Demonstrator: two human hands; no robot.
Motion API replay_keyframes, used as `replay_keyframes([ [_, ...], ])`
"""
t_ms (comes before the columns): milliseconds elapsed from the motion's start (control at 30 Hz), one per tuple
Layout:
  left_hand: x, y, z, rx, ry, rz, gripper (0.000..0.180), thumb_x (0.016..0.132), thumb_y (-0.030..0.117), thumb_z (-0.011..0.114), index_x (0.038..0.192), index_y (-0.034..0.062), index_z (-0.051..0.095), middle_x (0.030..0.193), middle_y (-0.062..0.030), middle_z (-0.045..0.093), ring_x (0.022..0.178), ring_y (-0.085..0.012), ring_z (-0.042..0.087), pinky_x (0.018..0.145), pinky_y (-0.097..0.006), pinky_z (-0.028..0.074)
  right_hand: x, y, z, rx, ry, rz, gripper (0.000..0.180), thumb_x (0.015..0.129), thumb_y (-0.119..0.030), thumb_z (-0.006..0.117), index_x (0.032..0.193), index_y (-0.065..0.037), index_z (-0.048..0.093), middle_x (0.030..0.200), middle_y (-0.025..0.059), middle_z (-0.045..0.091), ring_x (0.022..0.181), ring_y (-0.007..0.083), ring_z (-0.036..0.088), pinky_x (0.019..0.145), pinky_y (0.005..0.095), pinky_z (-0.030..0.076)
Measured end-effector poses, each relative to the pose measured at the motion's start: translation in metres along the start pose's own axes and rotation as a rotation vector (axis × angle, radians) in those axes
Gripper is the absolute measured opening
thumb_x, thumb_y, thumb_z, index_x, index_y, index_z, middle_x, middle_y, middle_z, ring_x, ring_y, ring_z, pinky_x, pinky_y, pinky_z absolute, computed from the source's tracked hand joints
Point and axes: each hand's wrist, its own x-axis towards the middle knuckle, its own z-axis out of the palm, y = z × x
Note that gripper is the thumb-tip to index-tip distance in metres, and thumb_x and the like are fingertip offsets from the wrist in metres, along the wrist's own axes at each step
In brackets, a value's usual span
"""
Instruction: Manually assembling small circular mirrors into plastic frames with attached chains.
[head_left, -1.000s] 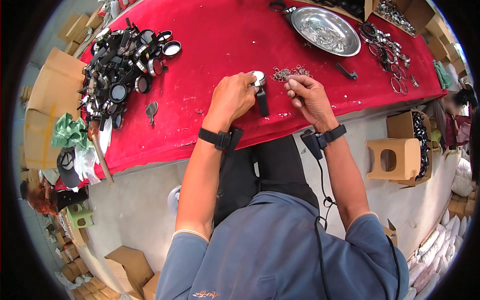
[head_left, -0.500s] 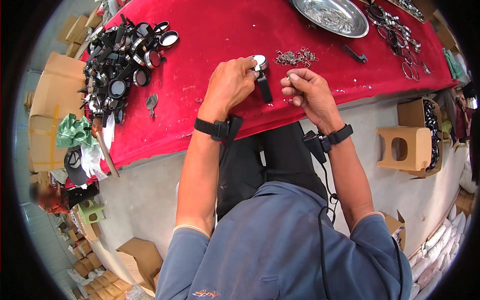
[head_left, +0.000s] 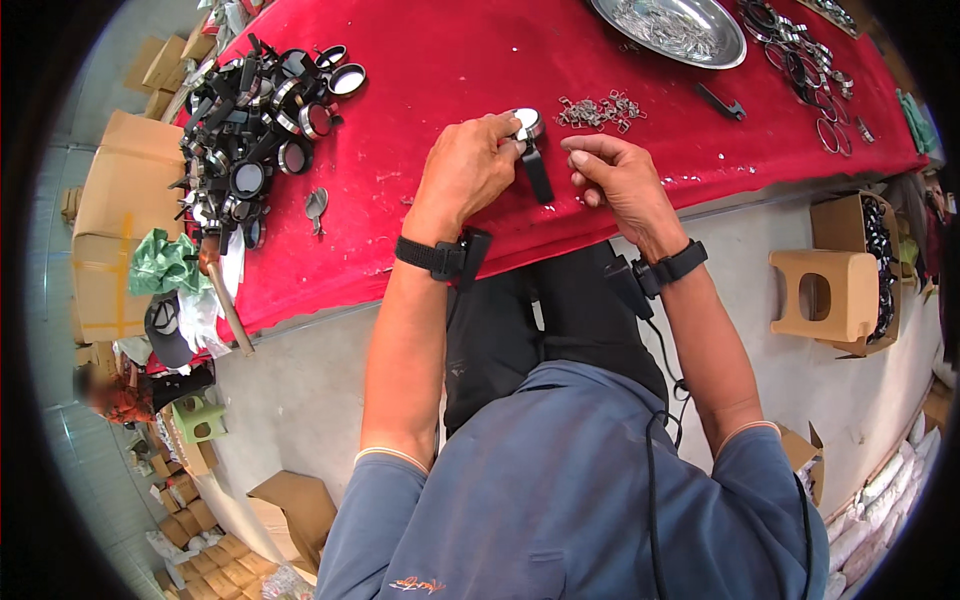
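My left hand (head_left: 468,168) is closed on a round silver-rimmed part (head_left: 529,122) with a white face, its fingertips and thumb at the near-left side of the rim. From that part a black strap-like handle (head_left: 539,178) points toward the table's front edge. Just to the right is my right hand (head_left: 618,180), thumb and forefinger close together and the other fingers curled. Whatever they pinch is too small to make out. Beyond both hands lies a small pile of bent metal wire clips (head_left: 602,111) on the red cloth.
A heap of similar black-handled round parts (head_left: 250,130) covers the table's left side. Toward the back right stand a steel dish (head_left: 725,58) of small metal pieces, a loose black handle (head_left: 720,101) and several metal rings (head_left: 808,75). A wooden-handled tool (head_left: 228,300) overhangs the left front edge.
My right hand has shifted slightly toward the left hand, its forefinger now straighter above the thumb. The left hand keeps its hold on the round part. The whole view has shifted a little.
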Motion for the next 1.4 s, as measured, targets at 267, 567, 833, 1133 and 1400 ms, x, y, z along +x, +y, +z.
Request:
replay_keyframes([
  [267, -0.002, -0.004, 0.005, -0.02, 0.081, 0.17, 0.03, 0.098, 0.014, 0.07, 0.125, 0.0033, 0.078, 0.1, -0.0246, 0.077, 0.094, -0.0472, 0.074, 0.084, -0.055, 0.058, 0.042, 0.008, 0.006, -0.56, -0.027, -0.431, 0.02, 0.1, -0.003, 0.072, 0.116, 0.0, 0.084, 0.096, 0.0075, 0.082, 0.082, 0.0155, 0.073, 0.079, 0.0318, 0.059],
  [567, 0.001, 0.011, 0.001, 0.064, 0.016, 0.022, 0.037, 0.094, 0.011, 0.071, 0.129, 0.0017, 0.08, 0.121, -0.0271, 0.078, 0.113, -0.0462, 0.075, 0.1, -0.048, 0.061, 0.057, 0.012, 0.009, -0.541, -0.069, -0.397, 0.019, 0.099, -0.005, 0.073, 0.114, 0.0, 0.083, 0.092, 0.0094, 0.081, 0.081, 0.0155, 0.075, 0.076, 0.0325, 0.06],
  [833, 0.0, 0.01, 0.01, 0.084, 0.1, 0.031, 0.038, 0.091, 0.013, 0.068, 0.125, 0.0014, 0.082, 0.128, -0.0252, 0.078, 0.116, -0.0452, 0.075, 0.106, -0.047, 0.06, 0.062, 0.008, 0.003, -0.52, -0.136, -0.444, 0.019, 0.099, -0.001, 0.072, 0.114, 0.0, 0.083, 0.092, 0.0074, 0.081, 0.081, 0.0145, 0.073, 0.077, 0.0322, 0.06],
  [1133, -0.002, 0.015, 0.01, 0.066, 0.093, 0.013, 0.036, 0.095, 0.013, 0.07, 0.128, 0.0016, 0.081, 0.132, -0.0251, 0.077, 0.119, -0.0442, 0.075, 0.106, -0.046, 0.06, 0.063, 0.009, -0.003, -0.436, -0.176, -0.396, 0.018, 0.099, -0.001, 0.073, 0.115, 0.001, 0.083, 0.096, 0.007, 0.081, 0.082, 0.0137, 0.072, 0.078, 0.0313, 0.06],
  [1400, -0.002, 0.01, 0.015, 0.072, 0.148, 0.03, 0.036, 0.096, 0.015, 0.072, 0.129, 0.0012, 0.081, 0.131, -0.0253, 0.077, 0.117, -0.0447, 0.076, 0.103, -0.046, 0.06, 0.062, 0.004, 0.001, -0.444, -0.158, -0.298, 0.018, 0.102, -0.005, 0.074, 0.116, 0.001, 0.082, 0.1, 0.0036, 0.079, 0.085, 0.0105, 0.069, 0.08, 0.0294, 0.058],
])
